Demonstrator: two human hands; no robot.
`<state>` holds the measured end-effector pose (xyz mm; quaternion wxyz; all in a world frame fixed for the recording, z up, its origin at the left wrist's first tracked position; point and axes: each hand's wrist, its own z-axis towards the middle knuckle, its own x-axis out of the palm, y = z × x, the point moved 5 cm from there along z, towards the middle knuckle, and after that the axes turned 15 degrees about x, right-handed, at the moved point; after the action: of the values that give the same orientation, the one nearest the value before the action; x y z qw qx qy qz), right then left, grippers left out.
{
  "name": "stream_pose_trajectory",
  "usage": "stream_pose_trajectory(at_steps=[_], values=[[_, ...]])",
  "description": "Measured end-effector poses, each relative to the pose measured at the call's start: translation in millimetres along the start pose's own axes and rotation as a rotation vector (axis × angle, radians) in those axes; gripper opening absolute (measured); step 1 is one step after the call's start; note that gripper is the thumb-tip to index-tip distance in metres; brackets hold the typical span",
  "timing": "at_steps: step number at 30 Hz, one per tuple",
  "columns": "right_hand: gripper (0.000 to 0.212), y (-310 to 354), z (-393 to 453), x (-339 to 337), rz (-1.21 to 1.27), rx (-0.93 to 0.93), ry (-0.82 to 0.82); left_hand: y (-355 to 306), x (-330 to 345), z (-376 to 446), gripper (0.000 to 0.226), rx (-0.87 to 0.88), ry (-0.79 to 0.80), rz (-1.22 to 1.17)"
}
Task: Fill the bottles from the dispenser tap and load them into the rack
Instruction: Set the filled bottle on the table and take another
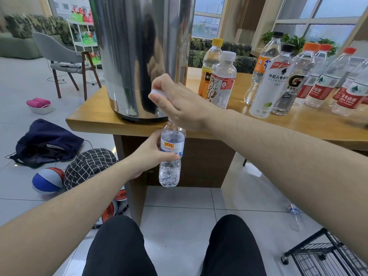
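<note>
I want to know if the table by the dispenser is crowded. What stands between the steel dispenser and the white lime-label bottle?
In the head view, two bottles: a yellow-capped juice bottle and a clear-capped bottle with a red-and-white label, side by side on the wooden table.

The scene is viewed from a head-worn wide-angle camera, aimed forward and down, close above the table (258, 124).

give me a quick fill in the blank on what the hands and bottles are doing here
1. The left hand grips a small clear ____ below the table edge.
2. The right hand pinches a white ____ between its fingertips.
3. The steel dispenser stands on the ____.
4. The black wire rack stands on the ____.

Missing words: bottle; cap; table; floor
</note>
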<state>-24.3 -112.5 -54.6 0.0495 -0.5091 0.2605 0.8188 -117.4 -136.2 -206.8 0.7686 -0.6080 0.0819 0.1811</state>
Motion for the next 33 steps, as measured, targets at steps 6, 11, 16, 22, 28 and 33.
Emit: stream_pose_trajectory(at_steps=[6, 11, 16, 22, 28, 33], values=[[0.017, -0.2, -0.3, 0.1, 0.003, -0.001, -0.007, 0.2, 1.1, -0.3, 0.077, 0.010, 0.007, -0.017], [0.019, -0.1, 0.2, 0.3, -0.001, -0.001, -0.010, 2.7, 0.9, 0.0, 0.079, 0.008, 0.012, -0.016], [0.019, 0.4, 0.2, 0.2, 0.000, 0.001, -0.011, 2.3, 2.2, -0.6, 0.079, 0.020, 0.027, -0.019], [0.016, 0.1, -0.3, 0.1, 0.002, 0.008, -0.012, 4.7, 3.0, -0.2, 0.076, 0.022, 0.020, -0.039], [0.014, 1.3, -0.8, 0.3, 0.002, 0.007, -0.015, 4.7, 1.4, -0.3, 0.076, 0.022, 0.016, -0.043], [0.016, 1.0, -1.5, 0.4, 0.001, 0.008, -0.015, 5.9, 1.5, 0.5, 0.079, 0.012, 0.017, -0.035]])
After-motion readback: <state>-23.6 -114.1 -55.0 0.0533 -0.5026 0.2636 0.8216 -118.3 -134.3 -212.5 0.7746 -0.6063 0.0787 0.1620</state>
